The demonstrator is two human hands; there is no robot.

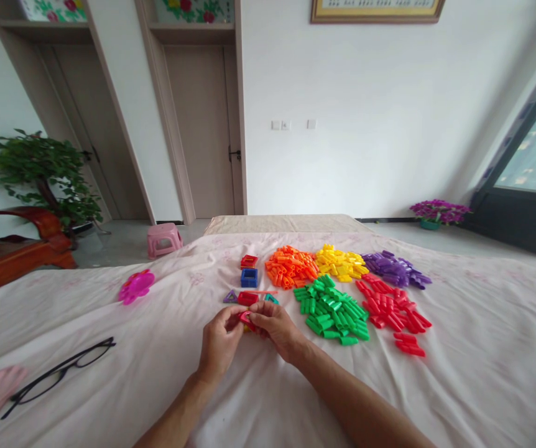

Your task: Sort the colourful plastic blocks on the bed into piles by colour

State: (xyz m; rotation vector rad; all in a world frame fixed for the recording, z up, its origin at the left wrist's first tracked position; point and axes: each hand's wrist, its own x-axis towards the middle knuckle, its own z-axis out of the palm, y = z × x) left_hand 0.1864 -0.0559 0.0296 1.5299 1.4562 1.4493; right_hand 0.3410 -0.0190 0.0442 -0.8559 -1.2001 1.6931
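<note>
Black eyeglasses (pixel 66 367) on the pale cloth (pixel 156 361), pink stool (pixel 163 234) and leafy plant (pixel 39 163) beyond

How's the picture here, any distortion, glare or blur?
Head view: the left door leans, likely lens distortion; same view: highlights on green pieces; same view: the red piece between left hand and right hand looks too soft for fine detail.

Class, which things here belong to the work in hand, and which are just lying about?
Work in hand: red piece, held by left hand and right hand; probably green pile, orange pile, yellow pile, purple pile, red pile, blue block.

Apparently lying about: glasses, stool.
</note>
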